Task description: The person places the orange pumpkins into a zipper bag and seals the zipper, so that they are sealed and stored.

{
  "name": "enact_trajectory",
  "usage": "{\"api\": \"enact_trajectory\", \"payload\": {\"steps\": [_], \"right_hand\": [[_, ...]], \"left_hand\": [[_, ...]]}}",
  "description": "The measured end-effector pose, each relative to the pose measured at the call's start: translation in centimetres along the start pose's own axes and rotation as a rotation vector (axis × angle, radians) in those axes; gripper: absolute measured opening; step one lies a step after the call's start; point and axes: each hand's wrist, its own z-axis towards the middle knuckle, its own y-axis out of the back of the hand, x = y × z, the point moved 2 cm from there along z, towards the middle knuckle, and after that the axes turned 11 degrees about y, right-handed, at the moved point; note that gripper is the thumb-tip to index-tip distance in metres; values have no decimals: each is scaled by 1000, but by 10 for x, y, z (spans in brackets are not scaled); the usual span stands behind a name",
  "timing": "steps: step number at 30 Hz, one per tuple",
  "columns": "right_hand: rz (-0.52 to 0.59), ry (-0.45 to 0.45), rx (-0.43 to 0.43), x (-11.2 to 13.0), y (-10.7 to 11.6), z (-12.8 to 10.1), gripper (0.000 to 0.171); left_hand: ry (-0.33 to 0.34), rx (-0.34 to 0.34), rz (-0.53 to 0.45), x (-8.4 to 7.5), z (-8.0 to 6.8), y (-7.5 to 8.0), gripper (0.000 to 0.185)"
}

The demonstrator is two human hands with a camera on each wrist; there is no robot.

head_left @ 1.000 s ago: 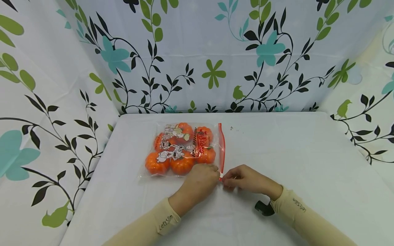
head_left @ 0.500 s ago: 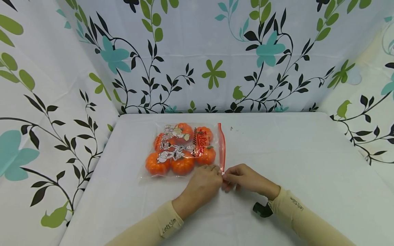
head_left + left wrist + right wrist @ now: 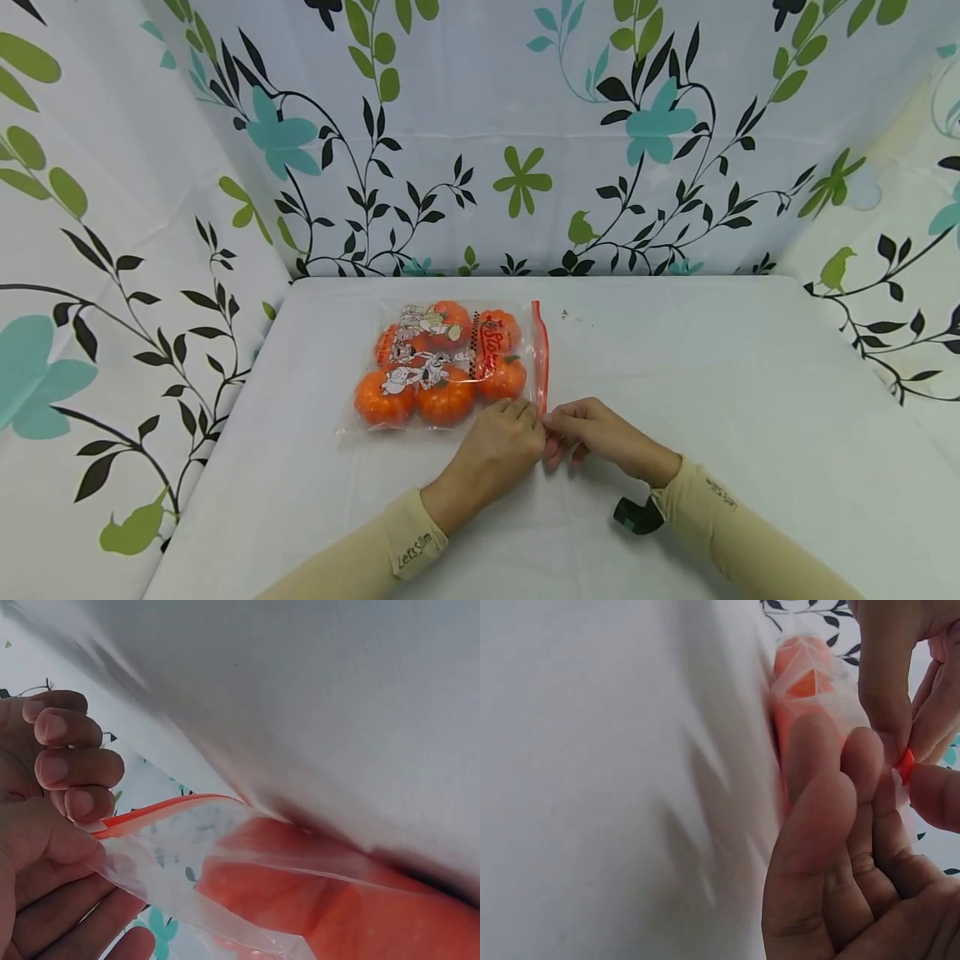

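The bag is thin clear plastic, glossy and creased, with a printed cartoon panel and a smooth red plastic zip strip. The orange pumpkins inside look ribbed and matt. The surface is covered in plain white matt cloth. The backdrop is soft printed fabric. The sleeves are smooth beige knit.

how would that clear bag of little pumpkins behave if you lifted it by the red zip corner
Probably floppy: the bag is thin clear film that creases where both hands pinch its red zip strip. The round pumpkins lie loose inside, so they would likely slide toward the low end and make it sag.
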Motion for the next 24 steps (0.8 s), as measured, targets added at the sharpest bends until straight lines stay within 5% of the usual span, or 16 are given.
{"api": "enact_trajectory", "payload": {"steps": [9,24], "right_hand": [[130,-3,-17,2,-4,2,34],[25,13,-58,1,-6,4,29]], "left_hand": [[-7,-19,-9,3,-1,2,22],[-52,-35,-15,4,-4,-1,14]]}}
